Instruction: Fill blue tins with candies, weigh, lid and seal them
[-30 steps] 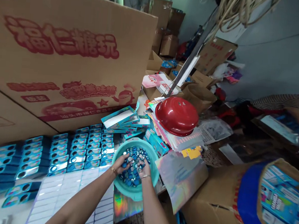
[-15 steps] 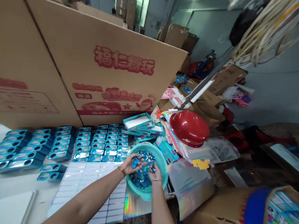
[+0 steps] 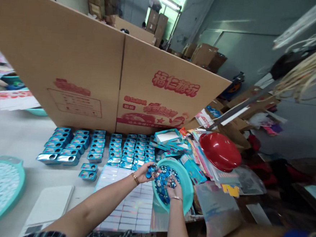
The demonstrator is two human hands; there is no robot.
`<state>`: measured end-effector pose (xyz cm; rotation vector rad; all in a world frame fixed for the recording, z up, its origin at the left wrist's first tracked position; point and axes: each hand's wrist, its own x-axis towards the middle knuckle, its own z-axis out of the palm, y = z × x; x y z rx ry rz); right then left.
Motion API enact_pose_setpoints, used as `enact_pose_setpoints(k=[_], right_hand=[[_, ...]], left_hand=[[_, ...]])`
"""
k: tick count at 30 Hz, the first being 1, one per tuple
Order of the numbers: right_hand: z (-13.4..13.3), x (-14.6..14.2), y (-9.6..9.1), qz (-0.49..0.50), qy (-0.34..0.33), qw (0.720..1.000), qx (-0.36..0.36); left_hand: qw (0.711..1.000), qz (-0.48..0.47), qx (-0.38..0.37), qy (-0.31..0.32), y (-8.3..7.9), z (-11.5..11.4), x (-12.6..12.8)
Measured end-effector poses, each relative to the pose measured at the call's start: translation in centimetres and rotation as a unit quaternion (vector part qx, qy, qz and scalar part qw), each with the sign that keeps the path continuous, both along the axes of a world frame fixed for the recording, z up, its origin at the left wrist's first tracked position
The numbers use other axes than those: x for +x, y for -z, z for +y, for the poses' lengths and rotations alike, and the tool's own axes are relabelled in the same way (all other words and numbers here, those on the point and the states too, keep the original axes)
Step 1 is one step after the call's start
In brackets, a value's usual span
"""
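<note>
A turquoise basin holds a heap of small round blue-and-silver pieces, too small to tell their exact kind. My left hand is over the basin's left rim, palm up, its fingers curled around several of these pieces. Inside the basin, just above the heap, my right hand has its fingers bent around a few more. Left of the basin lie rows of white-topped small boxes packed side by side. Behind them stand rows of small blue boxes with round holes in their tops.
A tall cardboard panel stands along the back. Flat blue trays and a red bowl on papers lie beyond the basin. At left are a white scale and a turquoise tub of white pieces.
The view has turned left, so the scene has shifted right and the scale and tub now show. My left hand has drawn from the heap toward the basin's left rim, carrying pieces.
</note>
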<state>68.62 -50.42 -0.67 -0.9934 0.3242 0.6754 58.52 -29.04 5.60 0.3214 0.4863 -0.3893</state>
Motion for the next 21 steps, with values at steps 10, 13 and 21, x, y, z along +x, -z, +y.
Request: enact_pose_setpoints(k=[10,13,21], right_hand=[[13.4,-4.7,-0.2,0.052,-0.119,0.991,-0.015],[17.1,-5.1,0.0,0.041,-0.176,0.983,-0.042],[25.0,-3.7,1.1,-0.042,-0.334,0.923,-0.186]], left_hand=[[0.954,0.014,0.238,-0.184,1.6,12.9,-14.1],[0.896,0.079,0.412,-0.143,3.3,16.6,-16.0],[0.752,0.172,0.626,0.113,5.3,23.1,-12.4]])
